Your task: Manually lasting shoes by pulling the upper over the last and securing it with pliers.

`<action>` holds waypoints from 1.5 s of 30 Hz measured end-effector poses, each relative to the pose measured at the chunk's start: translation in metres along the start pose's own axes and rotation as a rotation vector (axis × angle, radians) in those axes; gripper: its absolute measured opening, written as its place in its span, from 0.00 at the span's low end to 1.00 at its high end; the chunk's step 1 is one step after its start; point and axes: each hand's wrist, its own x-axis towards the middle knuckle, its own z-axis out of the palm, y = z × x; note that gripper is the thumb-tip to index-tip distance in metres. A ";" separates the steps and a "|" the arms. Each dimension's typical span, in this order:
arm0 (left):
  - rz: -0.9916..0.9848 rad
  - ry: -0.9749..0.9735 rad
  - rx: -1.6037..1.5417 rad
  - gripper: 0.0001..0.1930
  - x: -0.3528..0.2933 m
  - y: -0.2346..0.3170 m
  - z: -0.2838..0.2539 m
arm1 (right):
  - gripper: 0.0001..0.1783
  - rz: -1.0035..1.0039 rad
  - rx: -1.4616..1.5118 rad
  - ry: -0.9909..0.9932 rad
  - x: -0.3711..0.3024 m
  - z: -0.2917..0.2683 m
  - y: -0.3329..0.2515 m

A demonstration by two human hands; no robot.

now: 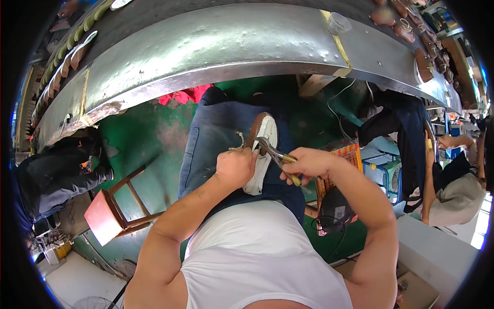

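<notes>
A shoe [268, 130] with a white upper or lining and a brown side lies lengthwise on my lap, toe pointing away from me. My left hand [235, 168] is closed on its left edge, with the thumb against the shoe near its middle. A short beige loop, perhaps cord, shows just above that fist. My right hand [310, 164] grips a pair of pliers [278, 155] by yellowish handles. The plier jaws meet the shoe's middle, close to my left thumb; whether they pinch the material I cannot tell.
A metal-topped bench [206, 44] curves across the far side, with rows of shoe parts at its left and shoes [424, 66] at its right. A clear cup [338, 22] stands on it. A wooden stool [105, 219] is at left. People sit on both sides.
</notes>
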 end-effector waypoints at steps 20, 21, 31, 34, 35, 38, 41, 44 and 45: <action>-0.641 -0.109 -1.639 0.28 0.022 -0.047 0.052 | 0.16 -0.265 0.220 0.330 0.079 0.046 0.041; -0.645 -0.108 -1.639 0.28 0.020 -0.047 0.053 | 0.13 -0.158 0.277 0.170 0.076 0.031 0.043; -0.705 -0.130 -1.290 0.25 0.035 -0.030 0.039 | 0.16 -0.174 0.059 0.150 0.035 -0.031 0.046; -0.695 -0.177 -1.174 0.26 0.039 -0.025 0.036 | 0.21 -0.545 -0.162 0.520 0.042 -0.010 0.014; -0.693 -0.212 -1.060 0.26 0.040 -0.024 0.037 | 0.24 -0.521 -0.282 0.535 0.042 -0.004 0.005; -0.701 -0.310 -1.012 0.28 0.042 -0.035 0.037 | 0.22 -0.372 -0.787 0.647 0.064 -0.020 0.009; -0.761 -0.458 -1.169 0.29 0.049 -0.040 0.017 | 0.20 -0.347 -0.616 0.510 0.034 -0.016 0.026; -0.771 -0.539 -1.278 0.30 0.052 -0.046 0.015 | 0.17 -0.259 -0.591 0.328 0.016 -0.002 0.030; -0.767 -0.549 -1.258 0.30 0.052 -0.049 0.018 | 0.17 -0.332 -0.676 0.286 0.018 0.005 0.034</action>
